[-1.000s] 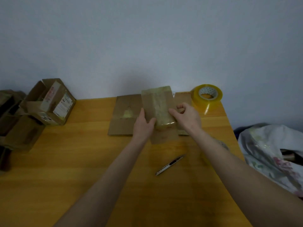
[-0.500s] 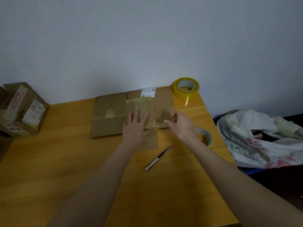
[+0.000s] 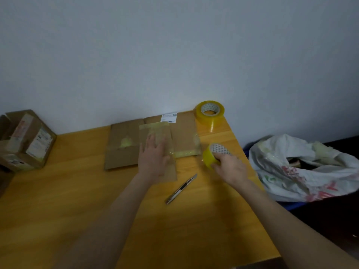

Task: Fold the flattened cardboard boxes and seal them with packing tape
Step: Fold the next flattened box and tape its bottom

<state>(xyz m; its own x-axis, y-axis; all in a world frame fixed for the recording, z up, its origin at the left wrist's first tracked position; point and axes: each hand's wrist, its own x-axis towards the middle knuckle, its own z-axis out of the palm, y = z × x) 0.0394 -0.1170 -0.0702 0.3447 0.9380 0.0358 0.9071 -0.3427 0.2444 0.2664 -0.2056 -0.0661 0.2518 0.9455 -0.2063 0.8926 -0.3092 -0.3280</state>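
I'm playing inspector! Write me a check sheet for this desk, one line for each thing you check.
Surface: orange wooden table, set against a pale wall.
Job's things: small flat brown cardboard box lying on larger flat cardboard pieces; big yellow tape roll at the far right corner; smaller yellow tape roll; silver utility knife lying near the middle.
Clutter: folded brown cardboard boxes at the left edge.
Hands: left hand presses flat on the small box; right hand grips the smaller roll.
Cables: nothing seen.
Surroundings: white printed plastic bag beside the table on the right.
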